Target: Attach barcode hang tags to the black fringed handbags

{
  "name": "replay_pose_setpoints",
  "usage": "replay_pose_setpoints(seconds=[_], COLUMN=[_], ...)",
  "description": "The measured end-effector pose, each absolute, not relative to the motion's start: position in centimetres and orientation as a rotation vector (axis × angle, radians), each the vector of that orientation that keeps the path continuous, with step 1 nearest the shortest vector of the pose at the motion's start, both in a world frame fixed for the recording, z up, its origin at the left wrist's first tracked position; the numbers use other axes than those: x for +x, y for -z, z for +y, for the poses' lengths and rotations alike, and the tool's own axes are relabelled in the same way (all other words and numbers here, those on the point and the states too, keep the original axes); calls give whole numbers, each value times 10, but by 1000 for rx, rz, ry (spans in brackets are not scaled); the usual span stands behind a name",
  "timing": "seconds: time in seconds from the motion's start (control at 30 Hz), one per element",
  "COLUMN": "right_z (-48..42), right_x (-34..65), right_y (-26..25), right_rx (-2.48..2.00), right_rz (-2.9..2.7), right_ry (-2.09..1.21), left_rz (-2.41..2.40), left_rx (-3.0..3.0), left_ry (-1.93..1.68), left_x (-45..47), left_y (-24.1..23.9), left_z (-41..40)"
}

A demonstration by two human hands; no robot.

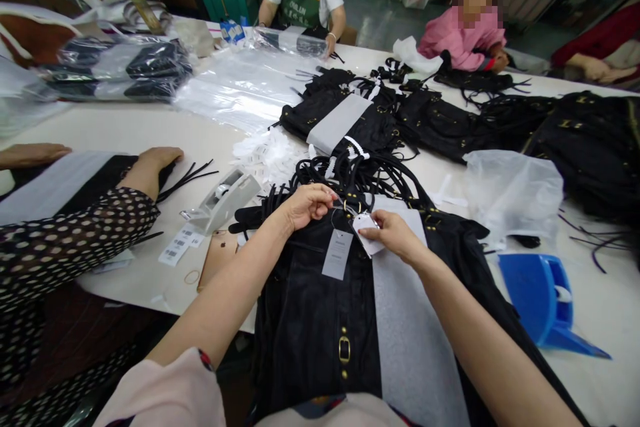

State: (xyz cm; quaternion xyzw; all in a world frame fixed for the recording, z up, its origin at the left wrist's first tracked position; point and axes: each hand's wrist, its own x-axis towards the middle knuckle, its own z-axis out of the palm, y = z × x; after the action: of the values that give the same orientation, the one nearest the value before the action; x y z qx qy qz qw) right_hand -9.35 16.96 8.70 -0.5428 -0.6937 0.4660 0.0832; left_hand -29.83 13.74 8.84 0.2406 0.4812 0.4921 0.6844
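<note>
A black bag [320, 307] with gold buckles and rivets lies in front of me, with a strip of grey-white paper [410, 320] along its right part. My right hand [393, 233] pinches a white hang tag [365, 230] beside the bag's gold ring. Closed in a pinch, my left hand [310, 205] is at the tag's thin string, left of that ring. A second, light grey tag [337, 255] hangs by a loop and rests on the black surface. Black straps [350, 173] bunch up just beyond my hands.
Left are a tape dispenser [225, 197], barcode labels [177, 247], a phone [219, 257] and a co-worker's hands [160, 157]. Right are a blue dustpan-like holder [540, 293] and a plastic bag [515, 193]. More black bags [440, 123] and other people stand beyond.
</note>
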Motion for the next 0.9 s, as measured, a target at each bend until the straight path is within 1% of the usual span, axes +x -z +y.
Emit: replay_pose_setpoints(seconds=[0.07,0.13,0.2,0.3,0.43,0.63,0.77,0.9], right_z=[175,176,171,158,144,135,134,136], right_x=[-90,-90,-92,-100,-112,-126,-131,-129], right_y=[-93,-98,-100,-97,-90,-82,-78,-79], right_rx=[-1540,-1450,-1388,-1358,-1370,-1413,-1357,-1339], right_rz=[-1693,-1355,-1146,-957,-828,-824,-838,-898], right_ry=[-1819,-2093,-2234,-2346,-2323,-2037,-1972,-2048], left_rz=[1077,1069,1054,1026,1010,1066,1113,1230], left_rx=[540,541,545,558,631,875,944,1027], left_ry=[-1099,-1081,-1054,-1018,-961,-812,-891,-992], left_x=[-300,-300,-300,-299,-293,-272,-253,-240], left_y=[-90,-91,-91,-91,-92,-93,-84,-77], left_z=[131,124,114,96,72,46,36,32])
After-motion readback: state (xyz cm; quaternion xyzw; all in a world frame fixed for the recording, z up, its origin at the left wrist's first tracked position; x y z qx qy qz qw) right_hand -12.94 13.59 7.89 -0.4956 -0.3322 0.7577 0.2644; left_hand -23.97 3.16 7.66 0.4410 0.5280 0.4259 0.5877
